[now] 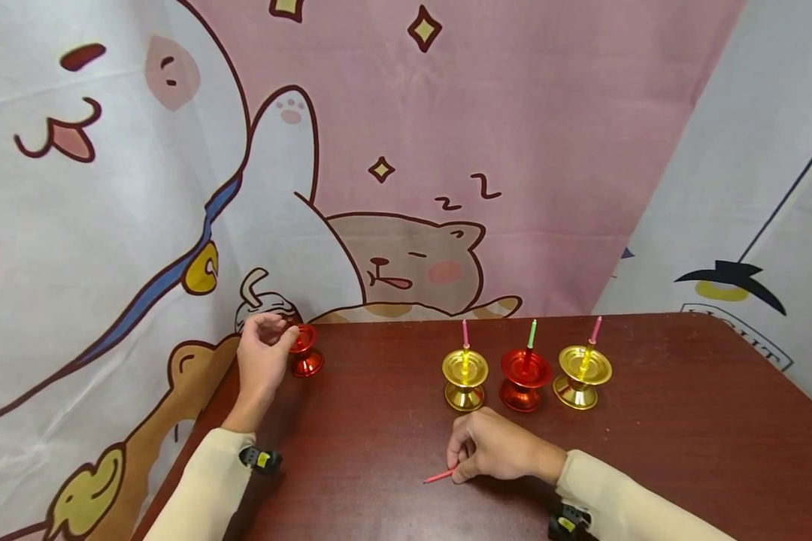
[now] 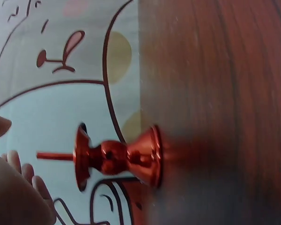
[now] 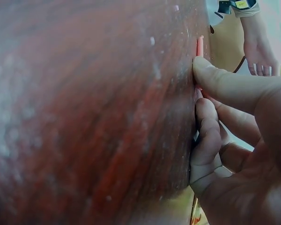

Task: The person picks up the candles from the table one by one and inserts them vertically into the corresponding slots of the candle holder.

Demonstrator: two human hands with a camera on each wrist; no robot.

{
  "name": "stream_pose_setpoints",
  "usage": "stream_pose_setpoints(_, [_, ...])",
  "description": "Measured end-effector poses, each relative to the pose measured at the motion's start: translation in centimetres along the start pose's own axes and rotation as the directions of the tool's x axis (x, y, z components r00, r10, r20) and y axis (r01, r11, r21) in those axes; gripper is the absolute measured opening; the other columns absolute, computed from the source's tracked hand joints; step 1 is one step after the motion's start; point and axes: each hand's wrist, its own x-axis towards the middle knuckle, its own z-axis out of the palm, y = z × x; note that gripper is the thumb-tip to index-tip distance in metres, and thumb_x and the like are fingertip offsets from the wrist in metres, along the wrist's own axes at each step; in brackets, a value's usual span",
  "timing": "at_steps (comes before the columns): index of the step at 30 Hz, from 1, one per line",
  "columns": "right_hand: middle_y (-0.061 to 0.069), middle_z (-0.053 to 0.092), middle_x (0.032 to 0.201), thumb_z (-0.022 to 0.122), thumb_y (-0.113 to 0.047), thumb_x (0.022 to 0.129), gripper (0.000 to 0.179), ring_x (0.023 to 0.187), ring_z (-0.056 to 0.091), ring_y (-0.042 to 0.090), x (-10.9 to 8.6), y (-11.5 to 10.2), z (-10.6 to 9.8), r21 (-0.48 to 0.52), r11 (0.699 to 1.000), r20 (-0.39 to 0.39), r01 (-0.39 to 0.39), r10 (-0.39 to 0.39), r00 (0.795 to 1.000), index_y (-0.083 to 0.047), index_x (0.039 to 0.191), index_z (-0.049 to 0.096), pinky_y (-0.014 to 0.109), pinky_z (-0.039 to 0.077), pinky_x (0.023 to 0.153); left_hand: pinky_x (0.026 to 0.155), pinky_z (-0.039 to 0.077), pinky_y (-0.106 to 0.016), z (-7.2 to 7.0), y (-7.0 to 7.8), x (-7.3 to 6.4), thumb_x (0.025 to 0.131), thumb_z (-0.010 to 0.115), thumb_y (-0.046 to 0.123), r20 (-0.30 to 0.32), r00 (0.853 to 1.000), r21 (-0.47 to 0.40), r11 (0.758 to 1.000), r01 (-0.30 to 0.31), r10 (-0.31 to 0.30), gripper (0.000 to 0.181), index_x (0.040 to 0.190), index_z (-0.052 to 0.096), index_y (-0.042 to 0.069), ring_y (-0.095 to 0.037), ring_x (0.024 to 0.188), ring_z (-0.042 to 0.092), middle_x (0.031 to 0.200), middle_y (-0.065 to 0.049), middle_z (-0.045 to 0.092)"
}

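My left hand (image 1: 260, 364) hovers at a red metal candle holder (image 1: 307, 364) at the table's back left. In the left wrist view its loosely bent fingers stand apart from the holder's narrow upright tube (image 2: 55, 156), which has no candle showing in it. My right hand (image 1: 497, 447) is low over the front middle of the table and pinches a thin pinkish-red candle (image 1: 437, 476) between thumb and fingers. That candle (image 3: 200, 47) lies almost flat along the tabletop in the right wrist view, partly hidden by the thumb.
Right of centre, a gold holder (image 1: 465, 396) bears a pink candle (image 1: 465, 332), a red holder (image 1: 519, 394) a green candle (image 1: 531, 332), and another gold holder (image 1: 575, 394) a pink candle (image 1: 595, 329). A cartoon-printed cloth (image 1: 548, 150) hangs behind the brown table (image 1: 379, 406).
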Motion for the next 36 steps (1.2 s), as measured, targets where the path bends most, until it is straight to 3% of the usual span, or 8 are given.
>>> stream_pose_setpoints(6, [-0.022, 0.059, 0.079, 0.097, -0.014, 0.081, 0.018, 0.073, 0.057, -0.006, 0.0, 0.0, 0.0, -0.029, 0.999, 0.009, 0.029, -0.029, 1.000, -0.022, 0.082, 0.081, 0.018, 0.052, 0.067, 0.104, 0.039, -0.037, -0.5, -1.6, 0.9, 0.094, 0.087, 0.016, -0.013, 0.997, 0.076, 0.995, 0.071, -0.071, 0.058, 0.132, 0.046, -0.003, -0.031, 0.123, 0.051, 0.130, -0.019, 0.053])
stream_pose_setpoints(10, [-0.021, 0.058, 0.079, 0.095, -0.016, 0.085, 0.016, 0.073, 0.054, -0.008, 0.0, -0.4, -0.2, -0.091, 0.994, 0.026, 0.058, -0.056, 0.998, -0.022, 0.081, 0.080, 0.017, 0.049, 0.067, 0.122, 0.033, -0.053, -0.8, -1.9, 1.2, 0.095, 0.087, 0.019, 0.060, 0.989, 0.140, 0.982, 0.124, -0.134, 0.079, 0.152, 0.037, -0.004, -0.041, 0.147, 0.037, 0.153, -0.025, 0.041])
stream_pose_setpoints(12, [-0.021, 0.057, 0.080, 0.092, -0.015, 0.087, 0.017, 0.074, 0.052, -0.008, 0.0, -0.6, -0.2, -0.131, 0.989, 0.038, 0.066, -0.062, 0.997, -0.023, 0.081, 0.079, 0.017, 0.048, 0.068, 0.126, 0.030, -0.058, -0.9, -1.9, 1.4, 0.096, 0.086, 0.022, 0.120, 0.976, 0.166, 0.973, 0.162, -0.183, 0.092, 0.163, 0.028, -0.002, -0.044, 0.153, 0.032, 0.162, -0.027, 0.034])
stream_pose_setpoints(17, [-0.022, 0.052, 0.083, 0.087, -0.011, 0.092, 0.022, 0.078, 0.050, -0.006, -0.2, -1.1, -0.1, -0.213, 0.975, 0.075, 0.068, -0.053, 0.996, -0.025, 0.081, 0.073, 0.019, 0.046, 0.071, 0.127, 0.029, -0.062, -0.8, -2.1, 1.8, 0.097, 0.085, 0.028, 0.256, 0.923, 0.203, 0.949, 0.240, -0.288, 0.113, 0.175, 0.007, 0.005, -0.048, 0.158, 0.028, 0.172, -0.029, 0.022])
stream_pose_setpoints(22, [-0.021, 0.050, 0.086, 0.082, -0.008, 0.095, 0.024, 0.081, 0.050, -0.005, -0.3, -1.2, -0.2, -0.237, 0.967, 0.092, 0.090, -0.069, 0.993, -0.025, 0.083, 0.070, 0.021, 0.048, 0.075, 0.126, 0.031, -0.063, -0.3, -2.5, 1.9, 0.099, 0.083, 0.031, 0.332, 0.880, 0.197, 0.937, 0.289, -0.341, 0.116, 0.175, -0.001, 0.006, -0.049, 0.158, 0.029, 0.175, -0.030, 0.018])
stream_pose_setpoints(27, [-0.020, 0.050, 0.087, 0.080, -0.008, 0.098, 0.022, 0.081, 0.049, -0.005, -0.5, -1.1, -0.2, -0.235, 0.965, 0.087, 0.118, -0.100, 0.991, -0.023, 0.086, 0.068, 0.019, 0.047, 0.074, 0.125, 0.032, -0.063, 0.2, -2.7, 1.9, 0.101, 0.078, 0.033, 0.365, 0.851, 0.181, 0.925, 0.334, -0.379, 0.114, 0.175, -0.004, 0.006, -0.051, 0.156, 0.033, 0.175, -0.031, 0.022])
stream_pose_setpoints(31, [-0.020, 0.049, 0.087, 0.078, -0.009, 0.100, 0.022, 0.080, 0.049, -0.005, -0.6, -0.9, -0.3, -0.224, 0.965, 0.078, 0.134, -0.119, 0.990, -0.023, 0.087, 0.067, 0.019, 0.046, 0.073, 0.126, 0.031, -0.062, 0.6, -2.8, 2.0, 0.102, 0.076, 0.038, 0.367, 0.838, 0.216, 0.913, 0.346, -0.404, 0.112, 0.175, -0.002, 0.004, -0.050, 0.156, 0.035, 0.173, -0.033, 0.026])
stream_pose_setpoints(36, [-0.020, 0.050, 0.088, 0.076, -0.010, 0.102, 0.021, 0.081, 0.049, -0.005, -0.7, -0.8, -0.3, -0.216, 0.964, 0.068, 0.156, -0.144, 0.987, -0.023, 0.089, 0.066, 0.018, 0.046, 0.073, 0.127, 0.031, -0.061, 0.9, -2.9, 2.0, 0.105, 0.071, 0.037, 0.368, 0.838, 0.243, 0.911, 0.333, -0.404, 0.103, 0.174, 0.004, -0.002, -0.051, 0.156, 0.034, 0.172, -0.036, 0.025])
